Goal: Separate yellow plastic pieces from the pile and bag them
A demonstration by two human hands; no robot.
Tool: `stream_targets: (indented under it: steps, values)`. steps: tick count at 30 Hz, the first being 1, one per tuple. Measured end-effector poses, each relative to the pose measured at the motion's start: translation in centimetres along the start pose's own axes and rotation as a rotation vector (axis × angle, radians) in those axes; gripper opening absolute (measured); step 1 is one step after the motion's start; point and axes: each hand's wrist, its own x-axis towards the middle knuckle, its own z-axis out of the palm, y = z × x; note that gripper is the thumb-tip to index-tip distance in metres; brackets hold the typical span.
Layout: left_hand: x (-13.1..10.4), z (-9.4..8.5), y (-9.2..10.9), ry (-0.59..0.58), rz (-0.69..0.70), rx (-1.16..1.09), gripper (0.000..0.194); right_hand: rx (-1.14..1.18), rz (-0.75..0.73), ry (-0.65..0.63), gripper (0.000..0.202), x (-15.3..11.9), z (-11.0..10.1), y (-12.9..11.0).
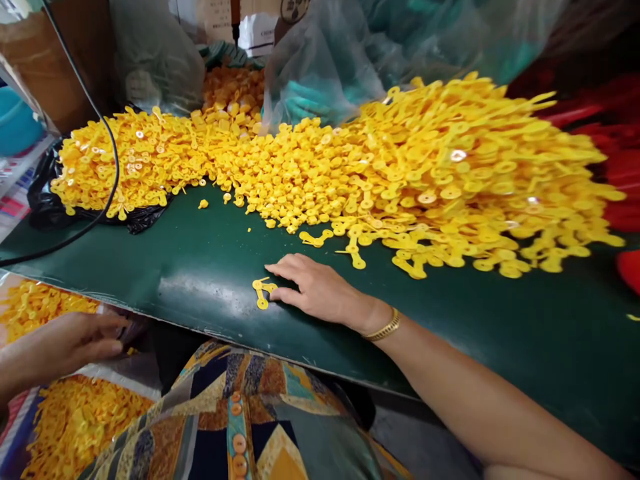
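On the green tabletop (200,260), my right hand (313,288) reaches in with thumb and fingers apart. Its thumb tip meets the end of a yellow plastic piece (262,293), a bent strip with round ends that lies flat. Below the table's front edge, my left hand (83,343) hangs over an open bag of yellow plastic pieces (85,427). Its fingers are stretched out with a gap to the thumb, and no piece shows between them. A bit of yellow shows just under its fingertips.
Long yellow strips (465,180) are heaped at the right, small yellow knobs (295,180) in the middle, joined yellow pieces (130,160) at the left on a black bag (145,219). A black cable (116,153) loops across the left. Clear plastic bags (345,53) stand behind.
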Motion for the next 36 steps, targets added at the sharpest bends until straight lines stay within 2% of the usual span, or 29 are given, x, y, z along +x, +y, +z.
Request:
stream_targets:
  steps: [1, 3, 5, 9, 12, 15, 18, 21, 25, 28, 31, 33, 36]
  values:
    - [0.8, 0.5, 0.4, -0.042, -0.039, 0.137, 0.031, -0.054, -0.012, -0.017, 0.042, 0.1, 0.1, -0.2]
    - [3.9, 2.6, 2.0, -0.018, -0.062, 0.267, 0.028, -0.148, -0.027, -0.04, 0.033, 0.4, 0.4, -0.8]
    - [8.1, 5.4, 3.9, 0.022, 0.005, 0.161, 0.028, -0.212, -0.042, -0.061, 0.017, 0.8, 0.5, -1.2]
    - [15.5, 11.3, 6.7, -0.064, 0.085, -0.168, 0.034, -0.226, -0.01, -0.063, 0.015, 1.0, 0.4, -1.4]
    - [18.5, 14.6, 8.0, -0.126, 0.121, -0.361, 0.036, -0.122, 0.098, 0.019, 0.012, 0.8, 0.4, -1.0]
    - [19.8, 16.5, 8.9, -0.164, 0.15, -0.5, 0.043, 0.103, 0.215, 0.197, 0.013, 0.7, 0.8, -0.5]
    - [20.3, 17.3, 9.3, -0.147, 0.159, -0.586, 0.04, 0.323, 0.297, 0.378, 0.017, 0.5, 1.0, -0.5]
    - [20.7, 17.3, 9.3, -0.092, 0.141, -0.653, 0.03, 0.439, 0.327, 0.423, 0.019, 0.4, 0.5, -0.6]
    - [20.6, 16.8, 9.1, -0.028, 0.145, -0.645, 0.028, 0.699, 0.276, 0.281, 0.026, 0.0, -0.6, -0.3]
    - [19.9, 16.3, 9.3, -0.051, 0.276, -0.472, 0.022, 0.859, 0.258, 0.212, 0.037, 0.0, -0.7, -0.1]
    - [19.2, 15.5, 10.0, -0.045, 0.421, -0.214, 0.016, 0.945, 0.334, 0.11, 0.04, 0.1, -0.3, -0.3]
    - [18.9, 14.9, 10.3, -0.044, 0.417, -0.11, 0.016, 1.053, 0.412, -0.01, 0.04, 0.2, 0.0, -0.7]
    - [18.8, 14.3, 10.4, -0.127, 0.398, -0.063, 0.015, 1.162, 0.484, -0.174, 0.042, 0.2, 0.0, -1.1]
